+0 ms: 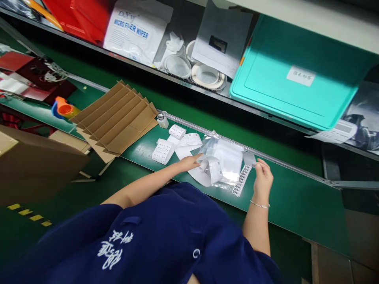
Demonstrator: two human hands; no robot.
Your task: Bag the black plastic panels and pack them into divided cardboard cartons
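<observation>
Looks like early going: the clear plastic bag is lying flat, wrinkled and translucent at frame centre on the green tabletop, with no label showing on it. The left hand is resting on a curled label strip, fingers together and flat. The right hand is pinching a narrow barcode strip by its upper end, fingers clamped. Label sheets are waiting to the left.

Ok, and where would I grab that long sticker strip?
Take the label strip at its far end, where the right hand pinches it, coming from the right. It is thin and lies flat on the belt, and only that end looks lifted enough for a grip.
</observation>
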